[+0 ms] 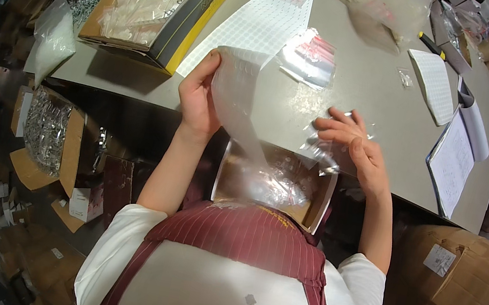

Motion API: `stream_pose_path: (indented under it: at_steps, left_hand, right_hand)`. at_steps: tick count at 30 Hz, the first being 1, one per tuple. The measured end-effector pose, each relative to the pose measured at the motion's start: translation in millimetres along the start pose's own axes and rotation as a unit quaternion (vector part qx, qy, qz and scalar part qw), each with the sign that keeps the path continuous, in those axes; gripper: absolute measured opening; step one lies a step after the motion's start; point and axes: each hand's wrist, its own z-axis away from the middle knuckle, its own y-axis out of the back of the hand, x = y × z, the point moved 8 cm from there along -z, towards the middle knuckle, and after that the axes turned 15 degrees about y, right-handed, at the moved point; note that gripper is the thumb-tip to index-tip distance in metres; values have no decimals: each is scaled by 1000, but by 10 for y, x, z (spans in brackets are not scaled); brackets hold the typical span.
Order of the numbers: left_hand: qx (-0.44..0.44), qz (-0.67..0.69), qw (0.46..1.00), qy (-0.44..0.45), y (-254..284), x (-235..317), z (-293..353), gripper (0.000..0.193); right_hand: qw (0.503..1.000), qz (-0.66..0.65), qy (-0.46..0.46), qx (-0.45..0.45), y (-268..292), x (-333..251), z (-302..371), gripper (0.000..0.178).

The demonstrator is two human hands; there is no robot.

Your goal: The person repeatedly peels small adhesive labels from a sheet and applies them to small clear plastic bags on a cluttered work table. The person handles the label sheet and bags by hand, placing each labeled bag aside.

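Note:
My left hand pinches the upper end of a translucent sticker sheet, with faint rows of marks near its top. The sheet hangs down toward an open cardboard box at my lap, where crumpled clear plastic bags lie. Over the table's front edge, my right hand has its fingers spread. Small clear plastic bags lie beneath and beside its fingers; blur hides whether any is gripped. Beyond the hands rests a stack of clear zip bags with red strips.
White sticker sheets lie beside a box of small filled bags. At the right are another sticker sheet, a clipboard and a yellow-black marker. A large clear bag sits at the back; a carton stands below right.

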Motion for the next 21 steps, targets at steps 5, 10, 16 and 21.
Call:
stream_pose_path:
  at_steps: [5, 10, 16, 21]
  left_hand:
    - [-5, -8, 1000, 7, -18, -23, -19, 19]
    - [16, -24, 1000, 5, 66, -13, -6, 15]
    - [-13, -14, 1000, 25, 99, -40, -42, 17]
    - [-31, -55, 998, 24, 36, -72, -23, 14]
  right_hand:
    - [949, -301, 2, 95, -251, -49, 83, 76]
    - [954, -205, 54, 214, 274, -16, 94, 66]
    - [946, -275, -20, 168, -90, 60, 87, 52]
    - [962, -254, -22, 98, -240, -106, 41, 43]
